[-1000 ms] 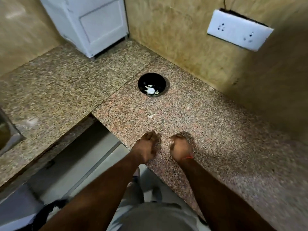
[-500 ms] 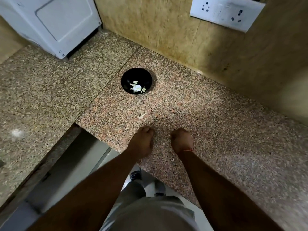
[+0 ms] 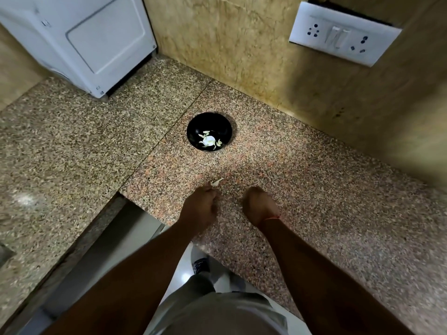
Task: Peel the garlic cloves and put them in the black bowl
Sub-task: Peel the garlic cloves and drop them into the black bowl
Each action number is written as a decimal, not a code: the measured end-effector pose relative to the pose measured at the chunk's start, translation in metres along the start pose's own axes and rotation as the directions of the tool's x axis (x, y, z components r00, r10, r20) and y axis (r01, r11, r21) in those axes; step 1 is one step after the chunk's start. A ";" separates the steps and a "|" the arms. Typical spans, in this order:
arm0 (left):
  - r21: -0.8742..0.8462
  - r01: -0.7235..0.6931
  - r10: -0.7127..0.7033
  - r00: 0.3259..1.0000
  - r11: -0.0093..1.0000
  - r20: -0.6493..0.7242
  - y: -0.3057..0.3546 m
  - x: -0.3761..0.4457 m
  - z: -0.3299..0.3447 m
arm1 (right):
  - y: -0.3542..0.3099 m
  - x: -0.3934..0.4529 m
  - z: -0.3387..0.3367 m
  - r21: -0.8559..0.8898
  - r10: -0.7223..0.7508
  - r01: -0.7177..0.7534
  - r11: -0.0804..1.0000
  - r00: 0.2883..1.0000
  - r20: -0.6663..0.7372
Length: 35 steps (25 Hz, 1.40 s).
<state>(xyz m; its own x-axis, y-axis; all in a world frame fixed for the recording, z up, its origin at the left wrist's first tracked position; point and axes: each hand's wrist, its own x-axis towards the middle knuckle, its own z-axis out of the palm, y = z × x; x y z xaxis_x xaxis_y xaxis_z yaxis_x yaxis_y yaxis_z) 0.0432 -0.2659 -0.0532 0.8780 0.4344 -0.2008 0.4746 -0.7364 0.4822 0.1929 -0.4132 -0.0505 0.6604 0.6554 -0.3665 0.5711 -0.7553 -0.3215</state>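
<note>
The black bowl [image 3: 210,122] stands on the granite counter near the back wall and holds several pale garlic pieces [image 3: 208,140]. A small pale garlic scrap [image 3: 217,182] lies on the counter in front of the bowl. My left hand [image 3: 200,207] has its curled fingertips on the near end of that scrap. My right hand [image 3: 258,204] rests on the counter just to the right, fingers curled under, and nothing shows in it. The undersides of both hands are hidden.
The speckled granite counter [image 3: 314,189] forms an L with a cut-out edge at the lower left. A white appliance [image 3: 92,44] stands at the back left. A wall socket plate [image 3: 343,35] is mounted at the upper right. The floor and my feet show below.
My left hand has slid forward to the pale scrap, which lay apart from it before. My right hand has stayed in place. The camera view has shifted.
</note>
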 end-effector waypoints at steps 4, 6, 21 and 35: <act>0.103 0.164 -0.170 0.983 0.981 0.062 -0.022 0.016 -0.017 | -0.049 0.037 -0.018 0.199 -0.122 0.148 0.969 0.983 -0.138; 0.215 0.138 -0.163 0.981 0.967 0.104 -0.030 0.023 -0.021 | -0.071 0.055 -0.031 0.225 -0.172 0.215 0.950 0.966 -0.194; 0.258 0.168 -0.232 0.942 0.952 0.242 -0.058 0.040 -0.026 | -0.112 0.105 -0.033 0.311 0.023 0.106 0.944 0.923 -0.384; 0.314 0.113 -0.231 0.899 0.943 0.371 -0.061 0.052 -0.041 | -0.084 0.069 0.015 0.200 -0.023 0.031 0.979 0.999 -0.045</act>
<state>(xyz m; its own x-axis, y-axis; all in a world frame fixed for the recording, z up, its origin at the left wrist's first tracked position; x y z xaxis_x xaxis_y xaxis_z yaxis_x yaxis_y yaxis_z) 0.0578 -0.1770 -0.0583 0.7028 0.3688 -0.6083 0.5661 -0.8078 0.1643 0.1835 -0.3043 -0.0616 0.6684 0.6714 -0.3200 0.4824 -0.7188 -0.5005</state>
